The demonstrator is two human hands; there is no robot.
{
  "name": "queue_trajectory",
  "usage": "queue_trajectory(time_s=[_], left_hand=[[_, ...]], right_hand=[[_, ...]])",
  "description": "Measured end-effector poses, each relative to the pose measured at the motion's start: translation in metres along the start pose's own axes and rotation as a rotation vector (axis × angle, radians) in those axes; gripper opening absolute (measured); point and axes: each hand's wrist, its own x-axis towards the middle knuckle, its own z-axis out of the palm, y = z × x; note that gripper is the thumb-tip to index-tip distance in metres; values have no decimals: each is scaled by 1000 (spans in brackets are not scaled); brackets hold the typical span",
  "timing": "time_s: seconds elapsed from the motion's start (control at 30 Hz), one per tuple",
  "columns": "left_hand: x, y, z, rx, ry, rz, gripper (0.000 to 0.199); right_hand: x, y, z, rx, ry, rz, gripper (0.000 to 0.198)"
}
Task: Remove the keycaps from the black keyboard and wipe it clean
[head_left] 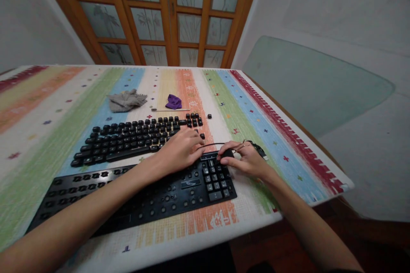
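On the near part of the cloth-covered desk (173,230) lies a black keyboard base (179,196), numeric-pad keycaps (218,181) seated at its right end. At the rear right corner, the right hand (246,160) pinches a small black part (227,153), not clearly identifiable. The left hand (182,147) meets a black cable (214,143); whether its grip is closed cannot be determined. Behind: detached keycaps (118,143) in rows, then a toothbrush (171,109), gray cloth (126,101) and purple cloth (174,101).
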Motion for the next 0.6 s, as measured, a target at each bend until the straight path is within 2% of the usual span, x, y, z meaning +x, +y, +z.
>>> queue_trajectory(time_s=[0.23,0.47,0.6], left_hand=[[-43,15,11,-87,-25,-46,19],[-55,17,20,-65,35,-17,19],[-55,17,21,-56,20,-9,19]], right_hand=[[-5,1,-5,-87,37,16,21],[-9,1,0,-56,29,34,18],[-8,-2,5,-109,37,16,17]])
